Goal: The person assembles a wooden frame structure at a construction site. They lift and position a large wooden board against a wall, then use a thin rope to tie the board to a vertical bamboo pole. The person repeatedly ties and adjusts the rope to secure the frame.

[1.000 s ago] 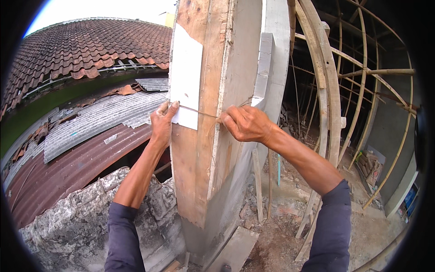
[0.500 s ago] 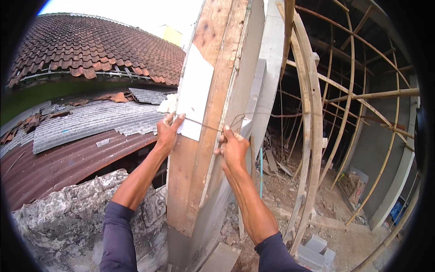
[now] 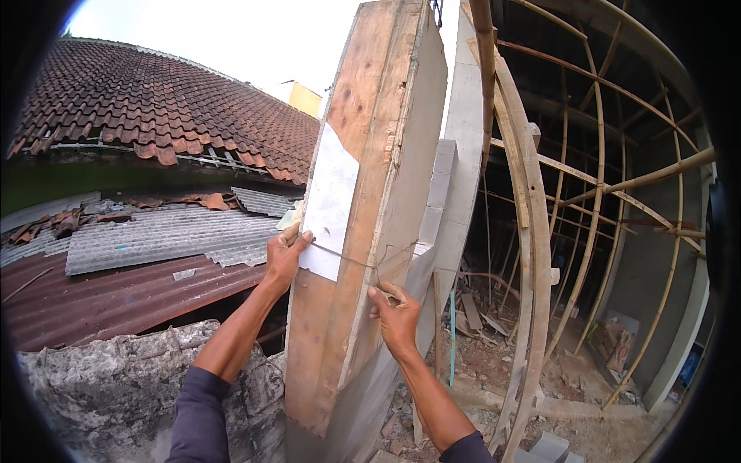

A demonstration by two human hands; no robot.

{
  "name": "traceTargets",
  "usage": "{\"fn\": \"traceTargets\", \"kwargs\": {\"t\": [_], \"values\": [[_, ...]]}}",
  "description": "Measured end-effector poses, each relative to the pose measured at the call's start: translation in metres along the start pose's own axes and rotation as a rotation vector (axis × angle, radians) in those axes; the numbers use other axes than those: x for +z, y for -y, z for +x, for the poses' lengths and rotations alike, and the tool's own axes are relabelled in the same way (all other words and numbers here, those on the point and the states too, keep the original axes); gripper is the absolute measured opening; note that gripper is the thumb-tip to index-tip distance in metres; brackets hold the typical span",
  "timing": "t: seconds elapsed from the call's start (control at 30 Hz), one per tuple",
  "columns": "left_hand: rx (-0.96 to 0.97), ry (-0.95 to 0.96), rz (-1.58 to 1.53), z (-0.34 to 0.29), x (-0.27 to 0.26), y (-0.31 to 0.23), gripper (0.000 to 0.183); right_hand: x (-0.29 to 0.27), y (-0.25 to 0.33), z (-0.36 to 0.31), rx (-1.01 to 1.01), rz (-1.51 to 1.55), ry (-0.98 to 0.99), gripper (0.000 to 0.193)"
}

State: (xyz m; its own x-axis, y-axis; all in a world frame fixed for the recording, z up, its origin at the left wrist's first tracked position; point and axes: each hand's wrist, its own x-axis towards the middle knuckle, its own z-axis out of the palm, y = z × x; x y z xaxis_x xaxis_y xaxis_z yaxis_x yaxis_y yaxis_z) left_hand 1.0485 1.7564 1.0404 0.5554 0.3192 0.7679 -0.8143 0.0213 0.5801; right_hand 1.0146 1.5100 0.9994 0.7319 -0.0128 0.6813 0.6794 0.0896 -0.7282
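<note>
A thin wire (image 3: 340, 255) runs across the front of upright wooden boards (image 3: 312, 347) standing against a grey concrete column (image 3: 421, 131). My left hand (image 3: 284, 256) is closed on the wire at the boards' left edge, thumb on top. At the right edge, the wire bends into a loose kink. Just below that kink, my right hand (image 3: 397, 318) is closed, thumb and forefinger pinching what looks like the wire; its tip is hard to make out. A white sheet (image 3: 332, 197) lies flat on the boards, its lower part behind the wire.
A rough broken wall (image 3: 147, 386) stands at lower left, with rusty corrugated sheets (image 3: 139, 297) and a tiled roof (image 3: 170, 100) beyond. On the right are curved timber planks (image 3: 532, 231), bamboo poles (image 3: 598, 185) and rubble on the ground. Grey blocks (image 3: 549, 447) lie at the bottom.
My right hand has moved down, away from the straight stretch of wire. The wire now sags and kinks at the right edge. The view has tilted up a little; my left hand keeps its grip.
</note>
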Motion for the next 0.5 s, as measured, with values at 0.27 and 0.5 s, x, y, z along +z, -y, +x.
{"fn": "traceTargets", "kwargs": {"t": [0.27,0.5], "values": [[0.031,-0.009,0.038,-0.001,0.001,-0.002,0.057,-0.008,0.0,0.01,-0.025,-0.033,0.091,0.043],[-0.183,0.036,0.176,-0.024,-0.001,0.055,0.048,-0.082,-0.066,-0.048,-0.094,-0.394,-0.066,0.037]]}}
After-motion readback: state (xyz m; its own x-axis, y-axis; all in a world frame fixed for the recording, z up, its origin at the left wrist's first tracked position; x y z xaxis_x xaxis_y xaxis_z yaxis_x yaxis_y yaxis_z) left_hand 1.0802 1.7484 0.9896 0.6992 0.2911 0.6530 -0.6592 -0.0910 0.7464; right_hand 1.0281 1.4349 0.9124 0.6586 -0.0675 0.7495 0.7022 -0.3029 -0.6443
